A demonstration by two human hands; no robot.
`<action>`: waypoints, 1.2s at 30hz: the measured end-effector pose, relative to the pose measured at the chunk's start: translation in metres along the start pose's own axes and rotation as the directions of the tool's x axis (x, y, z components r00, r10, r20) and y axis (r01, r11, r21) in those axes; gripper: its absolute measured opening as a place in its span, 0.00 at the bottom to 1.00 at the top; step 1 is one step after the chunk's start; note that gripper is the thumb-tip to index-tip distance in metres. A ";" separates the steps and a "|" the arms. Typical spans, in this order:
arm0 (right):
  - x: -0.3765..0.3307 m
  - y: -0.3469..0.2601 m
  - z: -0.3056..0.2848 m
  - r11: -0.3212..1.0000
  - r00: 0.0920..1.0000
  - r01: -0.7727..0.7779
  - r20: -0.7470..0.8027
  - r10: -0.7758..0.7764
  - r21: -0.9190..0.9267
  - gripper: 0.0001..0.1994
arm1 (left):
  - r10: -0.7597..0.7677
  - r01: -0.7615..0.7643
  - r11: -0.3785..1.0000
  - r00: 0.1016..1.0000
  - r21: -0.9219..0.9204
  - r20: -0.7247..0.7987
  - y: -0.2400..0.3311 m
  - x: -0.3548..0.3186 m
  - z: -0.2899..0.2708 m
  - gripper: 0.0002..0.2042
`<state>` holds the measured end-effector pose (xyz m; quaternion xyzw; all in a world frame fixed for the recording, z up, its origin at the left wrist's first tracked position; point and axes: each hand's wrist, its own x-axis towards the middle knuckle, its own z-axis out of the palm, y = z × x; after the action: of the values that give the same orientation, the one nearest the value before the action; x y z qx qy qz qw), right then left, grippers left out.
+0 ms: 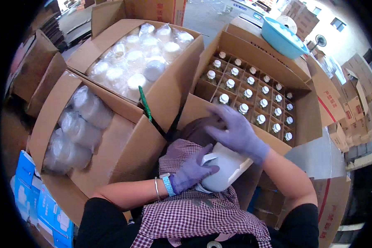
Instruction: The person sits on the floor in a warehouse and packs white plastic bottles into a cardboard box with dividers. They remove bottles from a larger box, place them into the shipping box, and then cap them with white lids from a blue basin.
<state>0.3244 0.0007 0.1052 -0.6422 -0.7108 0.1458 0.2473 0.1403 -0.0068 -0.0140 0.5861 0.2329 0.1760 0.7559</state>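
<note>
In the middle, against my checked apron (pixel 194 215), my left hand (pixel 191 171), in a grey-purple glove, is closed on a pale plastic jug with a ragged cut edge (pixel 223 170). Its fingers lie around the handle side. What the jug contains cannot be made out. Above it, my gloved right hand (pixel 242 134) is slightly blurred, thumb and fingers apart, with nothing seen in it. Just beyond that hand stands a divided carton (pixel 306 111) of clear bottles with white caps (pixel 244 108), each upright in a cardboard cell.
Two open cartons stand at left: one (pixel 190 53) with plastic-wrapped, white-topped containers (pixel 135 58), the nearer one (pixel 124 161) with several wrapped bundles (pixel 80 128). A green-handled tool (pixel 144 103) sits on their edge. A light-blue basin (pixel 283 39) is at the back right.
</note>
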 end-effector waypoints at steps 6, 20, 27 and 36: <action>0.169 -0.048 0.102 0.963 0.901 -0.215 0.349 0.260 -0.161 0.28 | -0.024 0.020 0.999 0.990 0.035 0.142 0.025 -0.003 0.006 0.36; 0.032 -0.021 -0.094 0.898 0.948 -0.095 0.316 -0.050 0.429 0.11 | -0.142 0.213 0.961 0.927 -0.176 0.347 0.041 0.010 -0.041 0.35; -0.121 -0.027 -0.129 0.995 0.962 0.101 0.251 -0.103 0.022 0.17 | -0.239 0.315 0.946 0.834 -0.074 0.497 0.038 0.026 -0.043 0.34; -0.160 -0.010 -0.120 0.693 0.766 0.642 0.243 -0.595 -0.328 0.12 | -0.227 0.270 0.962 0.686 0.048 0.691 0.009 0.077 -0.030 0.31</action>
<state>0.3888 -0.1710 0.1842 -0.3909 -0.9127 -0.0538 0.1059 0.1872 0.0606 -0.0226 0.5501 0.0066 -0.1523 0.8211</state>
